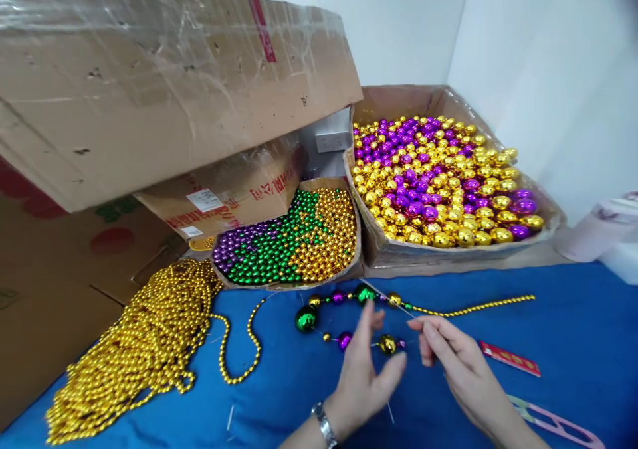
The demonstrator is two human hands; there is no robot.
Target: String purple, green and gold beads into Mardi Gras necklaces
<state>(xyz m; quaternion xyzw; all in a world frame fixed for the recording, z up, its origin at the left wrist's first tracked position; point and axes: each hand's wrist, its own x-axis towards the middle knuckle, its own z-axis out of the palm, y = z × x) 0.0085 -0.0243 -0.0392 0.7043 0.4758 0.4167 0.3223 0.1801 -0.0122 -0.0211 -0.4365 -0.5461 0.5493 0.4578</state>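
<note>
My right hand (448, 349) pinches a thin whitish string (386, 295) that slants up to the left over the beads. My left hand (363, 369), with a metal watch band at the wrist, has its thumb and fingers apart and nothing visible in them. Beyond both hands a strand of large beads lies curved on the blue cloth, with a green bead (306, 318), a purple bead (343, 341) and a gold bead (388, 344) among them. A run of small gold beads (491, 306) stretches right from it. My left fingers partly cover the strand.
A heap of gold bead chains (144, 343) lies at left, one loose end (234, 377) curling nearby. Behind stand a box of small beads (286, 243) and a box of large beads (438, 183). A red packet (511, 358) and pink-handled scissors (558, 422) lie at right.
</note>
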